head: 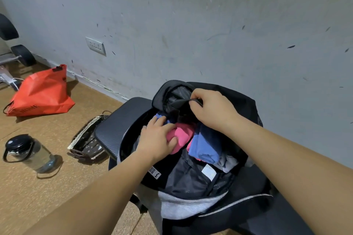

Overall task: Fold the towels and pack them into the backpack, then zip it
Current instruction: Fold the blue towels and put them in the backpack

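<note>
A black backpack (193, 181) with a grey panel lies open at the lower middle, against the wall. Inside it sit a pink towel (184, 132), a folded blue towel (205, 146) to its right, and a pale one (228, 163) at the right rim. My left hand (158, 139) reaches into the opening and holds the pink towel, fingers wrapped over its left end. My right hand (210, 108) grips the far upper edge of the backpack's opening and holds it up. More blue cloth (161, 115) shows beyond my left hand.
On the brown floor to the left are a red bag (41, 93), a clear water bottle (28, 151) with a black lid lying on its side, and a dark woven basket (87, 139). A black ribbed panel (114, 126) lies beside the backpack. Dumbbells (23, 54) stand at the far left.
</note>
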Available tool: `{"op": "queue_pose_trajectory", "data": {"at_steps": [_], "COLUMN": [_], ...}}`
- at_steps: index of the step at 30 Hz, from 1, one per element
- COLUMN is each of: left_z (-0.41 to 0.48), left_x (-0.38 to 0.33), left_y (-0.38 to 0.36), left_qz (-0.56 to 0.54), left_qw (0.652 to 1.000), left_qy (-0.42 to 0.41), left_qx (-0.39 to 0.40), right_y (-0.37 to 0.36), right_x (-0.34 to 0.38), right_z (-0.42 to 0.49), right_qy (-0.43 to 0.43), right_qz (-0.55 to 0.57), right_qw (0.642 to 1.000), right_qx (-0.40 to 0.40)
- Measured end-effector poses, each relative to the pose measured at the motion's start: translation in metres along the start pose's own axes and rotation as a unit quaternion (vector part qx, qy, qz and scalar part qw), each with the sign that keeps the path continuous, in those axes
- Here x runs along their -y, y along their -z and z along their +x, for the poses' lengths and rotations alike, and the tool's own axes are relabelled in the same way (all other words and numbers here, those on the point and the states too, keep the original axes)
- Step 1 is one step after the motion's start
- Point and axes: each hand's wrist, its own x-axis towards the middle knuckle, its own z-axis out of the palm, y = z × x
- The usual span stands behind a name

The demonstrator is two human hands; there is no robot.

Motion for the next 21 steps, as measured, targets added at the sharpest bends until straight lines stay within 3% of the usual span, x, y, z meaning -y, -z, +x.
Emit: {"op": "queue_pose_trajectory", "data": {"at_steps": [2,5,12,21], "left_z": [-0.016,-0.034,0.001,-0.004], "left_x": [-0.002,0.004,0.005,0.003], "left_y": [-0.005,-0.011,-0.028,-0.024], "left_qz": [0.066,0.071,-0.013,-0.079], "left_qw": [0.997,0.996,0.998,0.992], "left_qy": [0.030,0.024,-0.014,0.051], "left_qx": [0.019,0.052,-0.059,-0.083], "right_y": [0.001,-0.002,-0.005,0.003], "right_x": [-0.004,-0.004,0.001,-0.014], "right_z": [0.000,-0.001,-0.004,0.001], "right_qy": [-0.004,-0.001,0.002,-0.018], "right_qz": [0.004,0.009,0.039,0.041], "right_qw": [1.000,1.000,0.999,0.999], "right_qx": [-0.008,-0.010,-0.002,0.004]}}
